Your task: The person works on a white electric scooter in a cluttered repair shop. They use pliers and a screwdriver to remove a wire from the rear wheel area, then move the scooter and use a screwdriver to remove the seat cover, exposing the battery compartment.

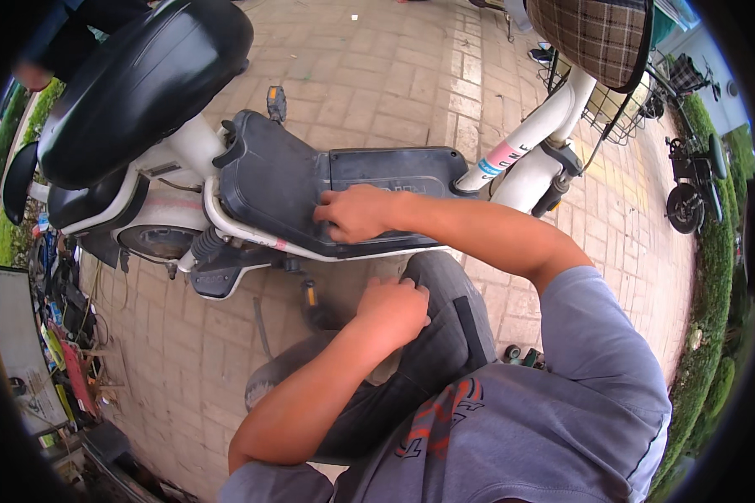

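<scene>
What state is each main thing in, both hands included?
White-framed two-wheeler with pedals: upright.
Black, rounded, padded seat: mounted above the frame.
Black plastic footboard cover: lying on the frame; fastening not visible.
Right hand: fingers bent, touching the cover.
Left hand: loosely curled at the grey-trousered knee.

A grey-blue short-sleeved T-shirt [554, 427] with a red-and-black print [445, 411], and dark grey trousers [424, 356] with a black strip [474, 329]

The upper edge cuts off the plaid fabric piece [594, 38], the left-rim clutter [55, 293] is too small to identify, and the right hand [354, 211] hides the surface beneath it.
</scene>
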The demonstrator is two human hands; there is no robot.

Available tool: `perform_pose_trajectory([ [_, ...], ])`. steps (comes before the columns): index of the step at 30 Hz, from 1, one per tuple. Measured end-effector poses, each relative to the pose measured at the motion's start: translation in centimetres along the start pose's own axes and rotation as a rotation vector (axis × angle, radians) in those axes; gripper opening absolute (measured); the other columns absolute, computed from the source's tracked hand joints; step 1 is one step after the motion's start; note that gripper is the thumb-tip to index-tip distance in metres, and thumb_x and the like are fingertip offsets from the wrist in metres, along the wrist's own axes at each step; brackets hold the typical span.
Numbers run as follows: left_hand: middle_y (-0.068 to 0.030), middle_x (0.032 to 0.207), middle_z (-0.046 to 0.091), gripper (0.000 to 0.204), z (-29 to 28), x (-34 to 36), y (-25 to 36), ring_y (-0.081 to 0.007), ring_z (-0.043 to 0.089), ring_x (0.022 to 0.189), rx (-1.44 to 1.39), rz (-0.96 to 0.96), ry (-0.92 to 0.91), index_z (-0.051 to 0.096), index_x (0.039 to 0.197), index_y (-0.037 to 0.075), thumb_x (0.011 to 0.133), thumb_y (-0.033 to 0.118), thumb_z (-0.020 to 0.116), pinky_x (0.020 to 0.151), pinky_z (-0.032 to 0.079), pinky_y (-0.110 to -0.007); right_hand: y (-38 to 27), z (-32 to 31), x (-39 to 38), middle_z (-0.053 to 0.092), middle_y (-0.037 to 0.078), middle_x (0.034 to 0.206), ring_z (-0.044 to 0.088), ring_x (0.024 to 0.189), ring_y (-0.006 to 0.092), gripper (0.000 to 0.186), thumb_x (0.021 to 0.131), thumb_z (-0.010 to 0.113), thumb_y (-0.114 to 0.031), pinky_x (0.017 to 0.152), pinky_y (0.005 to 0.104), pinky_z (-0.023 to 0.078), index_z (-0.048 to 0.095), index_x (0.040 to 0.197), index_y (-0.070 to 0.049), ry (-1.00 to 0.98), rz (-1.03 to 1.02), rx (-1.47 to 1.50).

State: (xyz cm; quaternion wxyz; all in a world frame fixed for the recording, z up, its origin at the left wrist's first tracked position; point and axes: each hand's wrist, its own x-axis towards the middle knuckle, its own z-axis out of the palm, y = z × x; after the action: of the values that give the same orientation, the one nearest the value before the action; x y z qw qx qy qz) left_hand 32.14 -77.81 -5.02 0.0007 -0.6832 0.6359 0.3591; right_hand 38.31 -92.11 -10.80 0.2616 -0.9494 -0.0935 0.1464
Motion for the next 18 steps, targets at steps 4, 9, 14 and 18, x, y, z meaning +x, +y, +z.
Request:
perform_pose_trajectory([
  [4, -0.0115, 0.107, 0.062, 0.036, -0.1, 0.0, -0.4, -0.0287, 0.057, 0.104, 0.021, -0.005, 0.048, 0.06, 0.104, 0.004, 0.083, 0.033, 0.063, 0.09, 0.043, -0.043, 0.2, 0.0, -0.8, 0.058, 0.013, 0.107, 0.059, 0.092, 0.036, 0.029, 0.083, 0.052, -0.025, 0.079, 0.0462, 0.048, 0.061, 0.106, -0.009, 0.071, -0.113, -0.023],
  [9, -0.0114, 0.107, 0.062, 0.036, -0.4, 0.1, -0.5, -0.0284, 0.056, 0.106, 0.044, -0.016, 0.084, 0.06, 0.104, 0.004, 0.083, 0.033, 0.063, 0.091, 0.042, -0.043, 1.3, 0.5, -1.1, 0.058, 0.015, 0.105, 0.058, 0.09, 0.0385, 0.029, 0.084, 0.05, -0.023, 0.079, 0.0461, 0.048, 0.061, 0.106, -0.007, 0.145, -0.198, -0.021],
  [14, -0.0116, 0.107, 0.062, 0.036, -0.4, 0.2, -0.5, -0.0289, 0.055, 0.108, 0.037, -0.023, 0.045, 0.06, 0.105, 0.004, 0.084, 0.033, 0.063, 0.092, 0.042, -0.043, 0.5, -0.5, -0.6, 0.052, 0.015, 0.116, 0.052, 0.101, 0.0363, 0.036, 0.074, 0.058, -0.017, 0.087, 0.0437, 0.045, 0.06, 0.108, -0.007, -0.043, 0.052, 0.021],
  [18, -0.0118, 0.108, 0.062, 0.037, -0.5, 0.1, -0.4, -0.0292, 0.054, 0.108, 0.033, -0.026, 0.045, 0.06, 0.106, 0.004, 0.084, 0.033, 0.062, 0.092, 0.042, -0.043, 0.6, 0.1, -1.1, 0.054, 0.018, 0.112, 0.054, 0.1, 0.0375, 0.034, 0.08, 0.056, -0.022, 0.086, 0.0446, 0.046, 0.059, 0.111, -0.007, 0.08, -0.153, 0.041],
])
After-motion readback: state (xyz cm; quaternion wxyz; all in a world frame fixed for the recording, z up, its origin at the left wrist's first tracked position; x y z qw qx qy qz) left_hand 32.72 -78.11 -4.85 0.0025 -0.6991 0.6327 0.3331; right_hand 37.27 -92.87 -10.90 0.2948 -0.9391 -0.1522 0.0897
